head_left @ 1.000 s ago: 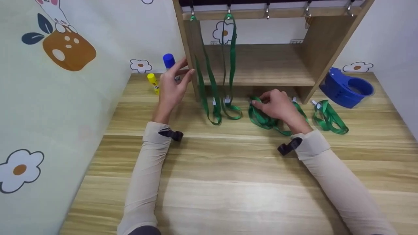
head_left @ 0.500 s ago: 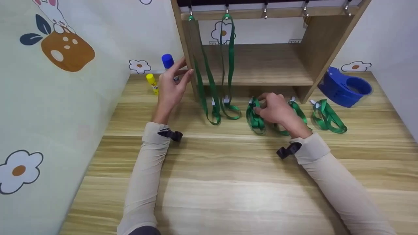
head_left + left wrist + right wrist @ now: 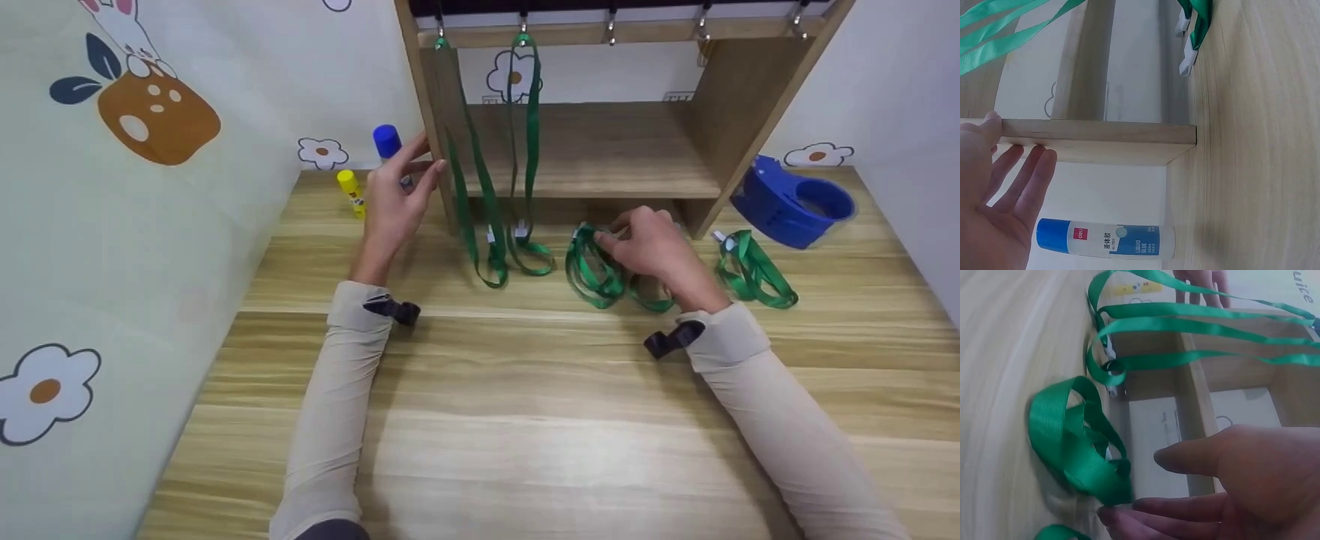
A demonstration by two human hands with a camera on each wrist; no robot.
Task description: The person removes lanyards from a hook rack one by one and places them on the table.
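Note:
My left hand (image 3: 397, 193) holds the side panel of a wooden rack (image 3: 1100, 132), thumb at its front edge and fingers on the outer face. A blue-capped liquid glue bottle (image 3: 1106, 239) stands behind that hand. My right hand (image 3: 651, 244) is at a bundled green lanyard (image 3: 1067, 433) on the table; its fingertips reach the ribbon's edge, thumb apart from the fingers with nothing pinched. Another green lanyard (image 3: 651, 296) lies partly hidden under this hand, and a third lanyard (image 3: 754, 274) lies further right. Two green lanyards (image 3: 480, 169) hang from hooks at the rack's left.
More metal hooks (image 3: 612, 30) line the rack's top bar without lanyards. A yellow glue stick (image 3: 351, 193) stands left of the rack. To its right sits a blue tape dispenser (image 3: 795, 201). Patterned walls border the wooden table (image 3: 525, 420).
My right hand slid the lanyard bundle left, then drew back slightly right; the bundle now lies in a looser loop. My left hand stayed on the rack.

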